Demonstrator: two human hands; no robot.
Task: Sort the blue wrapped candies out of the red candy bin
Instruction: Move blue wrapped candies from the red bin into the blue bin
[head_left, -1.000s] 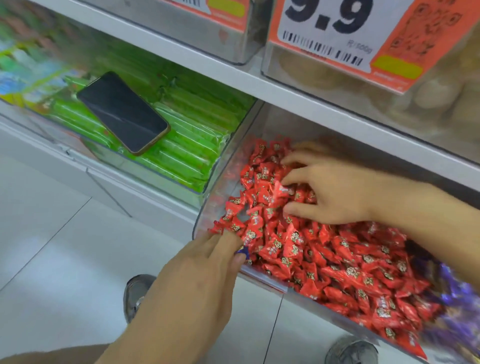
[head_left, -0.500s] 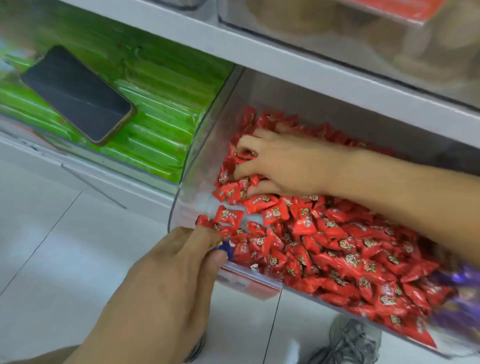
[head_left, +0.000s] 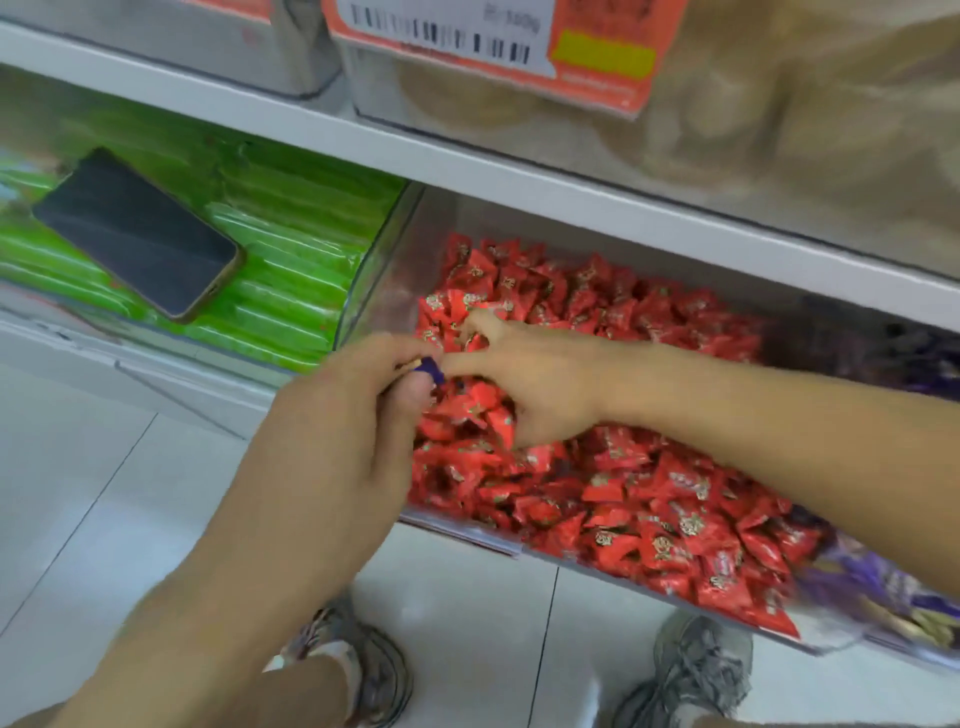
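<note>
The left hand (head_left: 332, 436) curls round a blue candy (head_left: 429, 368) at the bin's (head_left: 467, 535) nine-o'clock edge. The right hand (head_left: 530, 379) lies among the red candies (head_left: 649, 493) — whether it holds one, I cannot tell — its fingertip touching the blue candy.

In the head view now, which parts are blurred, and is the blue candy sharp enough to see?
Head view: the left hand and the purple candies at right are smeared by motion; the phone is soft; the blue candy shows only as a small tip.
</note>
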